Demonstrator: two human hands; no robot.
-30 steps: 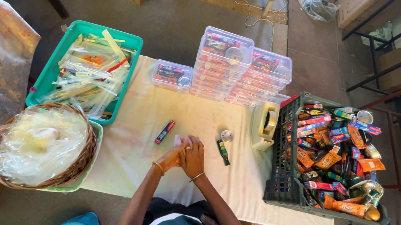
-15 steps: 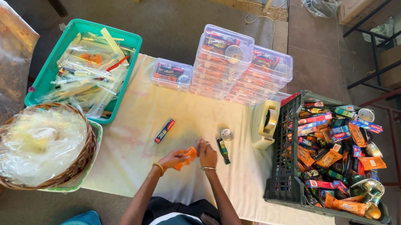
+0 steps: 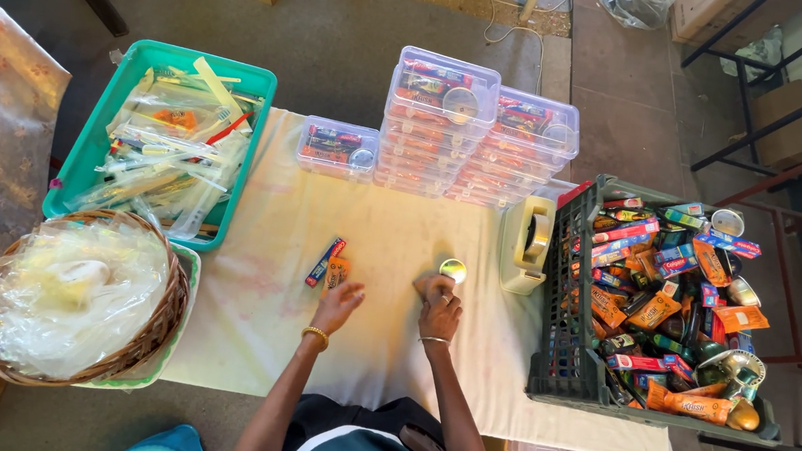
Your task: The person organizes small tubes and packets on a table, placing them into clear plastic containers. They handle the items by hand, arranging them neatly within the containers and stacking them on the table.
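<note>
A small round tin (image 3: 453,270) is touched by the fingertips of the right hand (image 3: 437,310) — whether it is clasped cannot be told. The left hand (image 3: 339,305) lies open and empty, just below an orange sachet (image 3: 337,271) and a small tube (image 3: 324,261) on the cream cloth (image 3: 249,319). A tape dispenser (image 3: 527,244) stands near — beside the dark crate (image 3: 553,374).

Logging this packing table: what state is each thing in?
Stacked clear plastic boxes: lidded, filled.
Single clear box: lidded, filled.
Green plastic tray: open, heaped with packets.
Dark plastic crate: open, full.
Wicker basket: holds clear bags.
Left hand: open, empty.
Right hand: closed on something.
</note>
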